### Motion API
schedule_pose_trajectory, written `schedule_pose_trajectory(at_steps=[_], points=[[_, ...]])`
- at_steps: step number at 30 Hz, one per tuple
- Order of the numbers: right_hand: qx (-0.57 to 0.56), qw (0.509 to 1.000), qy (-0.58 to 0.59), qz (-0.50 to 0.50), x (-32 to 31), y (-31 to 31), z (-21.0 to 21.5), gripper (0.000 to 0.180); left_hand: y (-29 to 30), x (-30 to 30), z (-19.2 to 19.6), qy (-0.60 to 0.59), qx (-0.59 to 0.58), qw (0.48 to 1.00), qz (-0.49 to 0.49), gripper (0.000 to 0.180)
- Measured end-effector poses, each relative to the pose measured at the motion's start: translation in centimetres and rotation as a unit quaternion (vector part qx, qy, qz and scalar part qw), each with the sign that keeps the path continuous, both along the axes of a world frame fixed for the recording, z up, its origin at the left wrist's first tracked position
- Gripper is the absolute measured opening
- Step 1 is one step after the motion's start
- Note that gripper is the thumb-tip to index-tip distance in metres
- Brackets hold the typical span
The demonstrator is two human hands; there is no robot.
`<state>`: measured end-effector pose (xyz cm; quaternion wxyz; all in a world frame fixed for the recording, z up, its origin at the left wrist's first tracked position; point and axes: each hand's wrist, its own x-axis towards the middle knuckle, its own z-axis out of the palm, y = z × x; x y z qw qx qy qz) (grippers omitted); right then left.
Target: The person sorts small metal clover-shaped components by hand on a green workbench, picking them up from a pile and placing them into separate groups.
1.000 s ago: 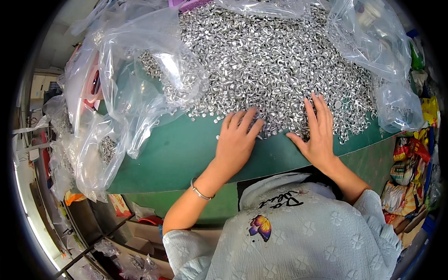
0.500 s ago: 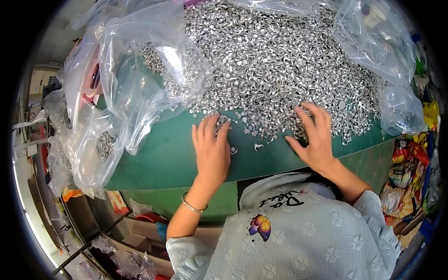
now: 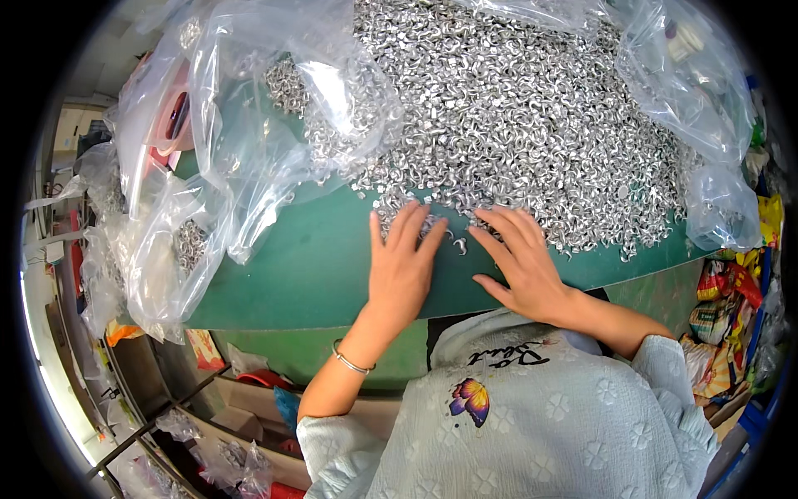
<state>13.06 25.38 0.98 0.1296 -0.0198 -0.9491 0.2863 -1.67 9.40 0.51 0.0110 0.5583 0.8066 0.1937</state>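
Observation:
A wide heap of small curved silvery metal pieces (image 3: 507, 116) covers the far part of the green tabletop (image 3: 307, 274). At the heap's near edge, left of centre, my left hand (image 3: 403, 266) rests with its fingers apart, the tips touching a small cluster of the pieces. To its right my right hand (image 3: 524, 270) lies palm down with fingers spread, its fingertips at the edge of the heap. Between the two hands one loose metal piece (image 3: 461, 246) lies on the green surface. Whatever sits under the fingers is partly hidden.
A large clear plastic bag (image 3: 249, 158) with metal pieces in it spreads over the table's left side. Another clear bag (image 3: 694, 91) lies along the right. Beyond the left bag stands a pink container (image 3: 176, 116). Colourful packets (image 3: 715, 316) are stacked at the right, below table height.
My right hand has moved left, closer to my left hand. The view has shifted slightly, and a few pieces now gather near my left fingertips.

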Motion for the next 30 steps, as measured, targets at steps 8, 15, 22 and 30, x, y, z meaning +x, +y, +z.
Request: schedule_pose_trajectory(at_steps=[8,15,22,30], points=[[0.012,0.997,0.030,0.075,-2.5,0.3,1.0,0.058,-2.7,-1.9,0.1,-0.049,0.050,0.995,0.077,0.049],[0.137,0.984,-0.099,-0.049,-1.1,-0.4,1.2,0.069,-2.5,-2.2,0.4,-0.151,0.086,0.977,0.120,0.047],[0.106,0.990,-0.085,0.034,-4.5,-4.0,0.0,0.066,-3.1,-2.5,-0.1,-0.090,0.079,0.992,0.035,0.039],[-0.026,0.993,0.018,0.113,-6.5,-1.6,0.6,0.035,-4.5,-6.3,0.0,-0.250,0.217,0.924,0.191,0.025]])
